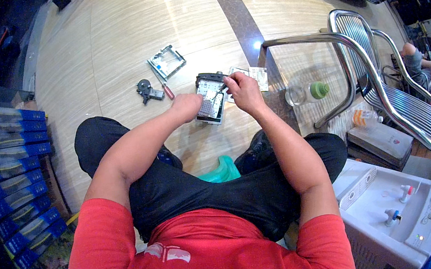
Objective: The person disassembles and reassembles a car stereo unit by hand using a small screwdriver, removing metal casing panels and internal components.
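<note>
We have the opened device before our feet. Our left hand meets its edge, grip unclear; our right hand's fingers pinch a thin dark piece. A metal frame lies separate already; board and black end look still attached.

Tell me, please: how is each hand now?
Left hand: at the metal device's left edge; its grip cannot be told.
Right hand: closed, apparently pinching a small dark part.
</note>
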`<state>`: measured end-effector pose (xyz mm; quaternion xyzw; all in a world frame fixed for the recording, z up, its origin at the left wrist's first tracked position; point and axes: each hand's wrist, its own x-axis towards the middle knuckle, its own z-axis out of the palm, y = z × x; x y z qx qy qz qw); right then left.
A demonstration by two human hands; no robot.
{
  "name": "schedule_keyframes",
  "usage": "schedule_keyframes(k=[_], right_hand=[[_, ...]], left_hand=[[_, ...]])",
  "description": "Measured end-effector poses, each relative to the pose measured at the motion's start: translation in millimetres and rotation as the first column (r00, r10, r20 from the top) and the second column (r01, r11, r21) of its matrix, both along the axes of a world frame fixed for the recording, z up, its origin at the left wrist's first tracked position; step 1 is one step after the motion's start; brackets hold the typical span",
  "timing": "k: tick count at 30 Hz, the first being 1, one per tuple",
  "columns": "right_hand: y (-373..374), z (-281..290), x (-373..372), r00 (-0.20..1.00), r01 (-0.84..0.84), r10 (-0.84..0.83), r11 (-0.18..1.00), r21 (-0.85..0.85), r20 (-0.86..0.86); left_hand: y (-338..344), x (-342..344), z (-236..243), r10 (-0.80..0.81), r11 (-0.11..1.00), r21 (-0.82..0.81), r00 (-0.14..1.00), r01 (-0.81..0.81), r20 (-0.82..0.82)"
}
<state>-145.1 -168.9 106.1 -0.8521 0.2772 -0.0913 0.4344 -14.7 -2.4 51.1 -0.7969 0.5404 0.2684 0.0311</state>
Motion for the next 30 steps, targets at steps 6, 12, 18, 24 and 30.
schedule_keyframes(k=[6, 12, 18, 24, 30], right_hand=[[3.8, 6.3, 1.6, 0.999, -0.017, 0.016, 1.0, 0.02, 0.031], [5.1, 8.7, 1.1, 0.999, 0.024, -0.026, 0.999, 0.047, 0.044], [2.5, -0.3, 1.8, 0.995, 0.032, -0.038, 0.998, 0.063, 0.097], [3.9, 4.6, 9.0, 0.979, 0.093, -0.169, 0.873, 0.48, 0.118], [-0.8, 9.3, 6.4, 0.976, 0.107, -0.199, 0.782, 0.614, 0.084]], left_hand=[[5.5, -2.6, -25.4, 0.094, 0.996, 0.006, 0.986, -0.094, -0.136], [1.7, 3.1, -23.8, 0.172, 0.985, 0.064, 0.955, -0.161, -0.243], [6.9, 0.7, -15.3, 0.07, 0.993, 0.101, 0.989, -0.057, -0.133], [16.3, 7.0, -28.3, 0.171, 0.981, -0.056, 0.969, -0.183, -0.178], [12.8, 6.1, -29.2, 0.184, 0.974, -0.092, 0.963, -0.205, -0.194]])
